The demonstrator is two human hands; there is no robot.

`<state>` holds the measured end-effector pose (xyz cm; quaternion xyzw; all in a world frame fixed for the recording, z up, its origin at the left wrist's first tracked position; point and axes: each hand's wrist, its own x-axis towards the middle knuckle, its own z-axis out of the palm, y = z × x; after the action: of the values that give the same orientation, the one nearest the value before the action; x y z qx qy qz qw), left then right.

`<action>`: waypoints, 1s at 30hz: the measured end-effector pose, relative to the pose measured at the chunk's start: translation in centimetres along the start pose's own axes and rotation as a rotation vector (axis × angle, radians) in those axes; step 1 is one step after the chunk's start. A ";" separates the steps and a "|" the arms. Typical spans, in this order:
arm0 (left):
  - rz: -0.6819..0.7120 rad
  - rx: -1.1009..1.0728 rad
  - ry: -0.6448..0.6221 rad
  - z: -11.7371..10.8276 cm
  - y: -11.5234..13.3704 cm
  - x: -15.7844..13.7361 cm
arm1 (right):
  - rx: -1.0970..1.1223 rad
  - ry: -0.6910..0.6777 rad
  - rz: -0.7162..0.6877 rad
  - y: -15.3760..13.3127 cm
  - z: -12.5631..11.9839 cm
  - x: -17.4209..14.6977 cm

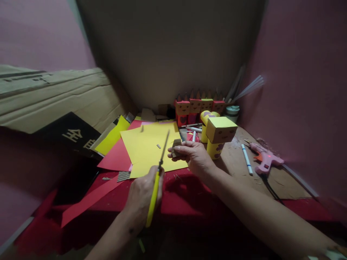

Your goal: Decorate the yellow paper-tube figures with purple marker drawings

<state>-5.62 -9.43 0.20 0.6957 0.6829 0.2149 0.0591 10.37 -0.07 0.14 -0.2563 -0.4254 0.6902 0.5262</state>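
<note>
My left hand (143, 193) is wrapped round a pair of scissors (153, 198) with yellow handles, its blades pointing up and away over the yellow paper (149, 141). Whether the blades are parted is hard to see. Between the thumb and fingers of my right hand (196, 155) is a small brown cardboard piece (176, 147), held just right of the blades. A tiny cardboard scrap (158, 146) lies on the yellow paper. Just beyond my right wrist stands a cardboard box figure (221, 133) with a yellow top and a yellow, purple-spotted body.
Several box figures (189, 106) with pointed ears line the back. At right lie a pink glue gun (267, 157), with a red light, and a marker (247, 159). Red paper (92, 200) and a black sheet (70, 133) are at left. Pink walls close in both sides.
</note>
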 end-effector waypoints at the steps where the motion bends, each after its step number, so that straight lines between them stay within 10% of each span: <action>1: -0.029 -0.118 0.079 -0.3 -0.1 0.1 | -0.025 -0.028 0.022 -0.2 -0.1 0.0; 7: -0.060 -0.660 0.143 -3.9 0.4 2.1 | -0.239 -0.280 0.210 -2.0 0.1 -0.7; 10: -0.039 -0.858 -0.040 -4.7 1.1 2.7 | -0.352 -0.383 0.276 -2.5 0.2 -1.1; 19: 0.062 -0.833 -0.360 -4.2 2.5 2.7 | -0.535 -0.514 0.355 -3.2 -0.1 -1.6; 30: -0.086 -0.959 0.046 -1.1 1.8 1.8 | -0.207 -0.157 0.159 -1.1 -0.2 -4.1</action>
<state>-4.45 -8.04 2.23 0.5562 0.5359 0.5183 0.3671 12.36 -3.76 0.61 -0.2874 -0.5123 0.7002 0.4059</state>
